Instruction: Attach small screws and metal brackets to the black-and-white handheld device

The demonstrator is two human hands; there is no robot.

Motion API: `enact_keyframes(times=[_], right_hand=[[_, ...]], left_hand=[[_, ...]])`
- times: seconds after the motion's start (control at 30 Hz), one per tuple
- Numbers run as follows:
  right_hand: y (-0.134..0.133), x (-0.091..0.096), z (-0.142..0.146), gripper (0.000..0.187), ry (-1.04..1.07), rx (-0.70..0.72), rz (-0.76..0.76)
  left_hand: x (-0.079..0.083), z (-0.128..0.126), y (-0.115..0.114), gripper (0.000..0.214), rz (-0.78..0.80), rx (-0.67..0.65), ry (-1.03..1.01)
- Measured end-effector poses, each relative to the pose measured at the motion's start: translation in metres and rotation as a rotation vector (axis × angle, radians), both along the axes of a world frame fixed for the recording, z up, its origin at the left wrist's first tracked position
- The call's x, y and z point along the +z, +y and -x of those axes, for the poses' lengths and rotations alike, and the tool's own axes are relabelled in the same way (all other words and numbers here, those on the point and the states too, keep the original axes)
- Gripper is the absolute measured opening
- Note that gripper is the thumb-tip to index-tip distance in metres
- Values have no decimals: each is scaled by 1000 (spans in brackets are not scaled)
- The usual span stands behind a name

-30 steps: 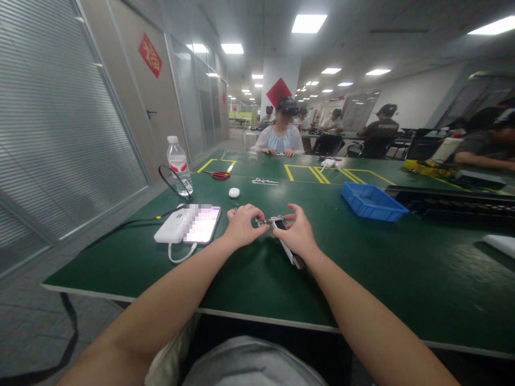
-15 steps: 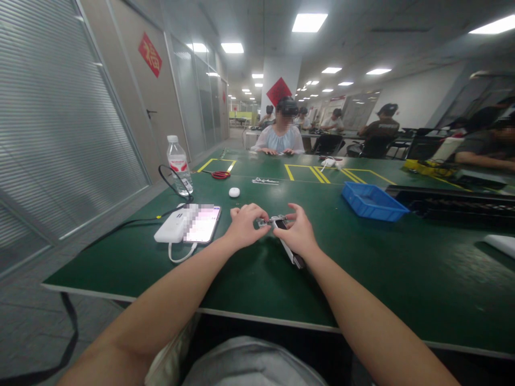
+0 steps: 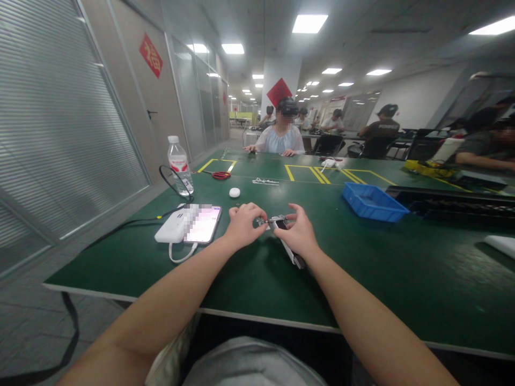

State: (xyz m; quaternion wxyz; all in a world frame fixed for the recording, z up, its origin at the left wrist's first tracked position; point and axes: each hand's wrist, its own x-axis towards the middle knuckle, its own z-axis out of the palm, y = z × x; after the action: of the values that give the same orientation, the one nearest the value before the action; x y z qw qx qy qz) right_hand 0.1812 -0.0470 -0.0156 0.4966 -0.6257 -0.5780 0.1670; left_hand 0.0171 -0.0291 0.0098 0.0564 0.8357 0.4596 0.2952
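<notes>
My right hand (image 3: 302,236) is closed around a long white-and-dark object (image 3: 288,253), its lower end slanting down toward me above the green table. Small silvery parts stick out at the far end of that object, between my two hands. My left hand (image 3: 241,228) pinches a small silvery piece (image 3: 262,221) between thumb and forefinger, right beside that end. The exact kind of both things is too small to make out, and my fingers cover part of them.
On the left of the green table (image 3: 249,289) lie a white power bank (image 3: 171,228) and a lit phone (image 3: 205,225). Beyond are a water bottle (image 3: 179,166), red-handled scissors (image 3: 221,175), a small white case (image 3: 234,192) and a blue tray (image 3: 374,206). A person (image 3: 284,136) sits opposite.
My left fingers have shifted very slightly at the silvery piece; my right hand keeps its hold. The person opposite has spread their hands farther apart on the table.
</notes>
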Motion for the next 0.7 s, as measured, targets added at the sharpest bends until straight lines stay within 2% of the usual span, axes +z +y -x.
enact_keyframes(times=[0.23, 0.57, 0.7], right_hand=[[2, -3, -1, 76, -7, -12, -21], [-2, 4, 0, 80, -22, -5, 31], [-1, 3, 0, 80, -33, -5, 17]], left_hand=[[0, -1, -1, 17, 14, 13, 7], [-1, 0, 0, 11, -11, -12, 6], [-1, 0, -1, 20, -8, 3, 7]])
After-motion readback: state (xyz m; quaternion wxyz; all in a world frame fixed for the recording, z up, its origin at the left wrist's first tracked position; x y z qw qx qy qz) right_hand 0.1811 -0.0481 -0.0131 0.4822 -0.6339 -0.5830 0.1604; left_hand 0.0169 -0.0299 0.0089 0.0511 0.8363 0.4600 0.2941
